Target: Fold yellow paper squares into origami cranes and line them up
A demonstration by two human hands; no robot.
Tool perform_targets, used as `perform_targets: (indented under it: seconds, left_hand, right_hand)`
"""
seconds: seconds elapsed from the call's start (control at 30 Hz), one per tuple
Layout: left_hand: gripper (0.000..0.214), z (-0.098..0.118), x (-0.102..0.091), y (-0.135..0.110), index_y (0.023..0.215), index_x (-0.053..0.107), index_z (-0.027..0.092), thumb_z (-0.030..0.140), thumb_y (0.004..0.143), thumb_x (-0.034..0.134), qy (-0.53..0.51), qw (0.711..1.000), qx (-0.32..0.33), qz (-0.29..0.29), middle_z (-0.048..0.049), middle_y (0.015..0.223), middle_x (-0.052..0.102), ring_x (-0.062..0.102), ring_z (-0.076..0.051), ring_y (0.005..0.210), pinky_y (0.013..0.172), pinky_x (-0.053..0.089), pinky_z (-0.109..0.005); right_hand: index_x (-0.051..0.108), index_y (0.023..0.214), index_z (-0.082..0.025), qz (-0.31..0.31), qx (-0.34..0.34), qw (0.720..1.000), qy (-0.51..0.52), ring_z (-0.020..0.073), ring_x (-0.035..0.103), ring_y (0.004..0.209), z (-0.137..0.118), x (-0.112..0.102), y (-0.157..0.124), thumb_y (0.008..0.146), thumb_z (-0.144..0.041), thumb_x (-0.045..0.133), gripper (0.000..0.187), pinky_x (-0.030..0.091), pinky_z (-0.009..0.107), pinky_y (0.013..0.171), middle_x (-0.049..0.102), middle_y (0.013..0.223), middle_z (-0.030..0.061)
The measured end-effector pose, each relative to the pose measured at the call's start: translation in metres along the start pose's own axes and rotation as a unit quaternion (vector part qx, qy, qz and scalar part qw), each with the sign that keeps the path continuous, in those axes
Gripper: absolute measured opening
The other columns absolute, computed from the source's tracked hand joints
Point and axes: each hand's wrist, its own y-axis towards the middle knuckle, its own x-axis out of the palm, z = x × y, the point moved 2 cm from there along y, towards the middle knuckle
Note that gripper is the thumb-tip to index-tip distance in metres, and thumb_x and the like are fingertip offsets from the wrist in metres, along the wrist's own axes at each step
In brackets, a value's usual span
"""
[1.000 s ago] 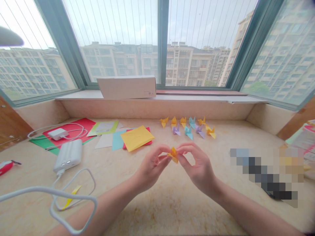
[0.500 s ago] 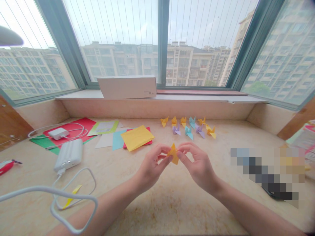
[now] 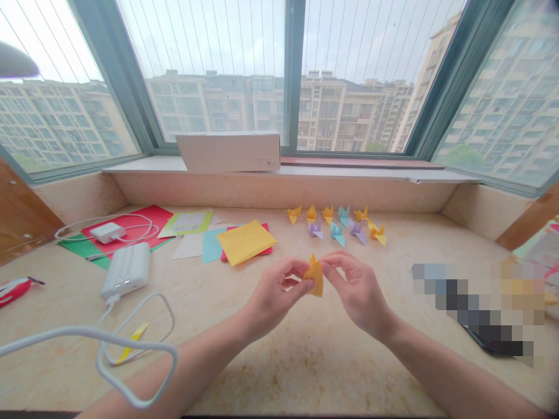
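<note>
A small folded piece of orange-yellow paper [image 3: 315,274] is held above the marble ledge between both hands. My left hand [image 3: 276,294] pinches its left side with thumb and fingers. My right hand [image 3: 357,288] pinches its upper right part. Behind the hands lies a group of several finished paper cranes [image 3: 336,223] in yellow, purple and blue. To the left of them is a stack of coloured paper sheets [image 3: 244,241], a yellow one on top.
A white power bank [image 3: 126,270] with a looping white cable [image 3: 131,343] lies at the left, a white charger [image 3: 107,231] on red and green sheets behind it. A white box [image 3: 229,151] stands on the windowsill. A blurred dark item [image 3: 476,308] lies at the right.
The folded paper has turned between my fingers and now hangs more upright with a point downward. The view has shifted slightly; both hands stay pinched on the paper.
</note>
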Motion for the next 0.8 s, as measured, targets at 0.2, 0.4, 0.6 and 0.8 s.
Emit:
perform_targets:
  seconds: [0.2,0.4,0.6,0.8]
  left_hand:
    - [0.025,0.0,-0.002,0.002,0.1,0.065,0.013,0.032,0.086,0.073,-0.06,0.998,-0.024,0.012,-0.0059,0.093,0.067,0.063,-0.015,0.084,0.072,0.053,-0.027]
    - [0.03,0.002,-0.001,0.005,0.107,0.059,0.017,0.031,0.085,0.074,-0.117,0.992,0.0,0.04,-0.0036,0.094,0.066,0.064,-0.016,0.086,0.072,0.055,-0.026]
    - [0.03,0.002,0.0,0.003,0.111,0.059,0.02,0.034,0.087,0.071,-0.129,0.991,0.024,0.034,-0.0015,0.092,0.061,0.065,-0.016,0.084,0.069,0.054,-0.025]
    - [0.027,0.0,0.0,0.001,0.117,0.056,0.024,0.033,0.093,0.065,-0.114,0.991,0.061,0.028,-0.0005,0.095,0.062,0.065,-0.014,0.081,0.071,0.054,-0.026]
  right_hand:
    - [0.065,0.111,-0.023,0.011,0.03,0.999,0.04,0.0207,0.063,0.089,0.009,0.002,0.0,0.089,-0.04,0.068,0.028,0.049,0.038,0.082,0.069,0.105,0.0063]
    - [0.062,0.106,-0.023,-0.022,0.036,0.998,0.044,0.0171,0.061,0.08,0.002,0.009,-0.005,0.085,-0.039,0.073,0.028,0.048,0.035,0.076,0.067,0.095,0.0032]
    - [0.061,0.1,-0.021,-0.062,0.121,0.983,0.124,0.0169,0.063,0.074,0.007,0.011,-0.004,0.083,-0.046,0.074,0.033,0.049,0.033,0.07,0.067,0.081,0.0013]
    - [0.059,0.093,-0.021,-0.082,0.139,0.971,0.177,0.0161,0.064,0.073,0.006,0.011,-0.004,0.086,-0.043,0.071,0.027,0.047,0.03,0.067,0.067,0.074,0.0001]
